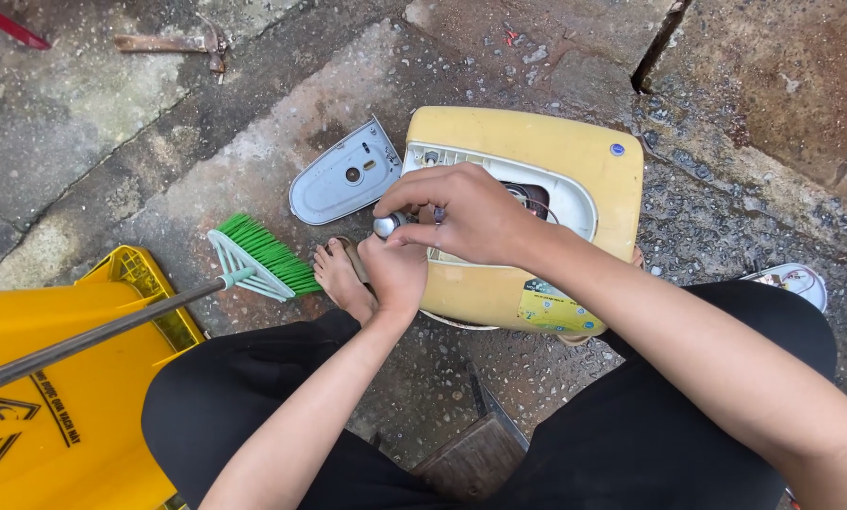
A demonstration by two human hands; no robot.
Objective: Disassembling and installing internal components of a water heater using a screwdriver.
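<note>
Hands meet over yellowed appliance housing [527, 151] on wet concrete — left hand [395, 274] cupped beneath, right hand [461, 212] pinching small metal knob [385, 225]. Grey cover plate [343, 179] already off, lying beside; interior exposed. Green broom [258, 255] near.

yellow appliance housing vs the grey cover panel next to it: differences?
The yellow appliance housing is large, boxy and open at its front; the grey cover panel is small, flat and teardrop-shaped. Both hands work at the housing; the panel lies untouched on the ground. Both are plastic with rounded corners.

Glossy yellowed plastic housing [537, 151], shiny metal knob [385, 226], rough wet concrete [253, 142].
</note>
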